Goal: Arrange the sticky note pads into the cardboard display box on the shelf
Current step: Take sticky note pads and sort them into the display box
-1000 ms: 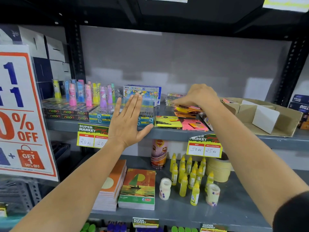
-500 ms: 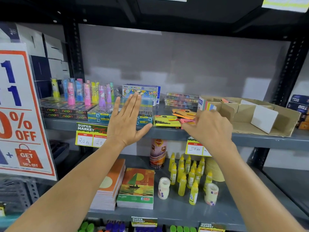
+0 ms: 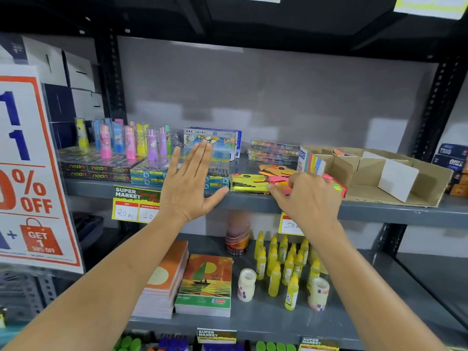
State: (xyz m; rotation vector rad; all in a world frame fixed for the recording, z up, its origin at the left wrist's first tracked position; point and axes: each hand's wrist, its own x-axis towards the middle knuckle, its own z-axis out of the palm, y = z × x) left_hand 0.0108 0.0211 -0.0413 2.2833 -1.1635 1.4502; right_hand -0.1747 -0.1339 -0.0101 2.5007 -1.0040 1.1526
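Note:
The cardboard display box point(image 3: 430, 181) lies on the grey shelf point(image 3: 379, 211) at the right, with cardboard dividers and one upright multicolour pad point(image 3: 312, 162) in its left end. Left of the box lie loose sticky note pads: a yellow pad point(image 3: 247, 183) and an orange pad point(image 3: 277, 169). My right hand point(image 3: 307, 198) is closed on a pink sticky note pad point(image 3: 279, 184) at the shelf's front edge, beside the box's left end. My left hand point(image 3: 188, 184) is flat and open, fingers up, its thumb against the shelf edge, holding nothing.
Pen packs point(image 3: 152, 172), character glue tubes point(image 3: 129, 141) and a pastel box point(image 3: 215, 140) fill the shelf's left part. Below are notebooks point(image 3: 203, 282), yellow glue bottles point(image 3: 283, 262) and tape rolls point(image 3: 247, 285). A sale sign point(image 3: 30, 173) hangs at left.
My right hand left the pads near the box, drew back to the shelf's front edge and closed on the pink pad. My left hand has stayed where it was.

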